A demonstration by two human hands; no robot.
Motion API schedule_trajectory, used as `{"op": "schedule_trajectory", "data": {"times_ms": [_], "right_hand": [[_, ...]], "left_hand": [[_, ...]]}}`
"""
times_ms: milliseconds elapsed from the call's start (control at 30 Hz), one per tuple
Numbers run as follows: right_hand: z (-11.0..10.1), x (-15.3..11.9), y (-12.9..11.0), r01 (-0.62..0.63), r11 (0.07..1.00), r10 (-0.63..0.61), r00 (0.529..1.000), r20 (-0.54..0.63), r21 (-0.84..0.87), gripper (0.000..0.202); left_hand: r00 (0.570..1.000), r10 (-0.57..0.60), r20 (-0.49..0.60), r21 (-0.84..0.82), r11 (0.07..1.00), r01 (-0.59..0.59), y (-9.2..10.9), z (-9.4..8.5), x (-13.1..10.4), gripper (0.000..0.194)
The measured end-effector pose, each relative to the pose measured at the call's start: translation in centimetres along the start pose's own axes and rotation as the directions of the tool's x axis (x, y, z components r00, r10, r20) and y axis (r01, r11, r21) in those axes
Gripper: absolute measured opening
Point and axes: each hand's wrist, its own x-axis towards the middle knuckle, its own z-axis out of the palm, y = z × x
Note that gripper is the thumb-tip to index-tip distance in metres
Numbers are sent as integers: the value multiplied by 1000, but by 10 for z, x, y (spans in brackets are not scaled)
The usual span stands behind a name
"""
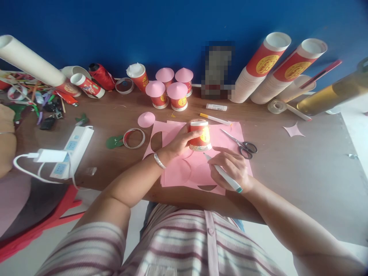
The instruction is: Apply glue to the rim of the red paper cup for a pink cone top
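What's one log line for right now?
left hand: holding red-and-white paper cup | right hand: holding slim white marker with green end, tip near cup | below: flat pink paper sheets | nearby: black-handled metal scissors

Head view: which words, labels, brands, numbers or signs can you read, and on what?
No text is readable.
Red paper cup in the left hand: round yellow emblem, blurred.
Tall red-and-white paper cup stacks: larger yellow emblems, stylised, unreadable.
Red paper cups with pink paper cones: emblems too small.
White cylindrical tube: label print too small.
White plastic power strip: any markings too small.
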Motion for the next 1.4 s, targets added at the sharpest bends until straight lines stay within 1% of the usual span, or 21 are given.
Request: {"op": "schedule_trajectory", "data": {"times_ms": [67,167,333,467,600,667,833,933,1100,1200,1400], "right_hand": [[1,0,-1,0,1000,0,1000,5,19,29],[3,0,-2,18,999,-19,1000,19,51,29],[4,-1,-3,35,996,-39,998,41,85,29],[4,-1,-3,35,995,-41,998,51,99,26],[5,-1,-3,40,995,-45,998,53,89,24],[4,-1,-3,44,996,-47,998,41,76,23],[2,0,-2,30,999,-30,1000,3,25,27],[3,0,-1,17,1000,-17,1000,0,-4,29],[5,-2,0,12,1000,-12,1000,-9,0,28],[5,-3,0,1,999,-1,1000,10,32,29],[4,-3,-1,11,996,-17,998,57,91,29]], "left_hand": [[1000,-12,-16,-22,1000,11,0,0,-1,41],[1000,-14,-5,-44,999,13,1,0,-2,43],[999,7,-37,2,1000,-7,2,2,-2,48],[999,-9,-44,29,1000,10,3,3,-2,59],[998,-65,-19,47,997,65,4,3,-3,68],[998,-66,-16,64,996,67,3,2,-2,67],[1000,-5,-20,53,999,6,0,-1,-1,57],[1000,-15,-9,46,999,16,1,1,-1,51],[1000,-5,3,95,995,5,6,5,-2,43],[1000,-1,-1,94,996,1,6,4,-2,45],[999,-39,-17,41,998,40,3,6,-2,59]]}}
